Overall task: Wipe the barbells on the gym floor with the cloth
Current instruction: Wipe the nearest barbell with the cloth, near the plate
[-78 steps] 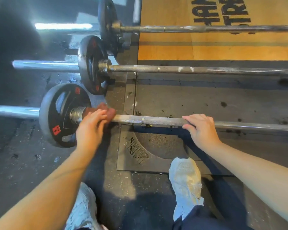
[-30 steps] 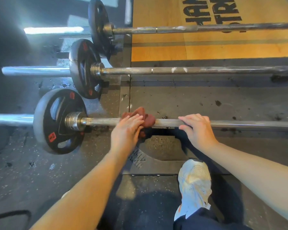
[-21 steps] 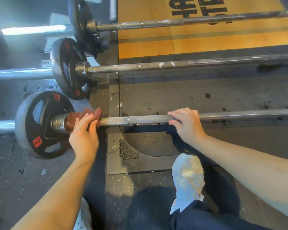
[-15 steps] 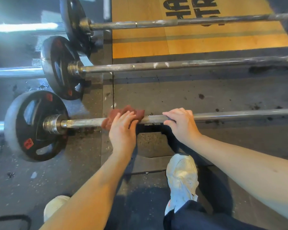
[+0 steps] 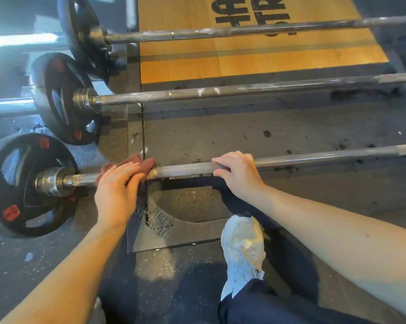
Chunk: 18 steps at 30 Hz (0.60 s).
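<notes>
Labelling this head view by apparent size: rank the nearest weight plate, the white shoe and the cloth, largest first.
1. nearest weight plate
2. white shoe
3. cloth, partly hidden under the left hand

Mate: Where has that reddish-brown cloth (image 5: 148, 163) gone?
Me: My left hand (image 5: 117, 190) has slid it back along the nearest grey steel barbell (image 5: 185, 170), off the middle, partway toward the round black weight plate (image 5: 21, 183).
</notes>
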{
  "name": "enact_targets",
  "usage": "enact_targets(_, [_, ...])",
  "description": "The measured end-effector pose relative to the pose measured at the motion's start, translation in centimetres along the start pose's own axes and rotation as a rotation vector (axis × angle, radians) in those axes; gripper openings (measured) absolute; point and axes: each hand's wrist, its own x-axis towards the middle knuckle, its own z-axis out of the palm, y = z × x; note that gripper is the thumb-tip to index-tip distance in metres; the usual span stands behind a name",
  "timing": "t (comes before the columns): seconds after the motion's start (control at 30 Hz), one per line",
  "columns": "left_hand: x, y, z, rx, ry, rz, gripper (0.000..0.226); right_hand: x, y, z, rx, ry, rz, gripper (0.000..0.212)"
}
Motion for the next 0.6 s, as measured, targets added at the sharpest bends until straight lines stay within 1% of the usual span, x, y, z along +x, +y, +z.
enact_targets(0.07, [-0.1, 2.1, 0.8, -0.015, 0.022, -0.036, 0.021, 0.0, 0.1, -0.7, 0.006, -0.065, 0.023, 0.039])
enact_targets(0.17, [-0.1, 6.7, 2.7, -0.031, -0.045, 0.049, 0.021, -0.2, 0.8, -2.9, 0.088, -0.163, 0.055, 0.055])
enact_targets(0.2, [0.2, 8.3, 3.6, -0.048, -0.069, 0.08, 0.019, -0.3, 1.1, -3.7, 0.109, -0.169, 0.06, 0.058])
enact_targets(0.27, [0.8, 12.0, 5.5, -0.104, -0.109, 0.144, 0.018, -0.4, 1.8, -5.3, 0.098, -0.128, 0.087, 0.06])
enact_targets(0.33, [1.4, 15.4, 7.0, -0.14, -0.188, 0.212, 0.019, -0.5, 2.7, -6.5, 0.071, -0.094, 0.128, 0.06])
enact_targets(0.4, [2.0, 17.6, 7.7, -0.169, -0.257, 0.204, 0.023, -0.4, 3.8, -7.3, 0.036, -0.15, 0.149, 0.064])
enact_targets(0.47, [2.5, 17.3, 8.0, -0.157, -0.303, 0.213, 0.028, 0.0, 4.3, -8.0, -0.028, -0.271, 0.15, 0.069])
enact_targets(0.53, [2.8, 15.7, 7.1, -0.106, -0.321, 0.233, 0.028, 0.6, 4.1, -8.7, -0.086, -0.387, 0.122, 0.073])
enact_targets(0.6, [3.2, 12.9, 5.4, -0.095, -0.321, 0.167, 0.025, 1.4, 3.8, -9.0, -0.099, -0.457, 0.1, 0.074])
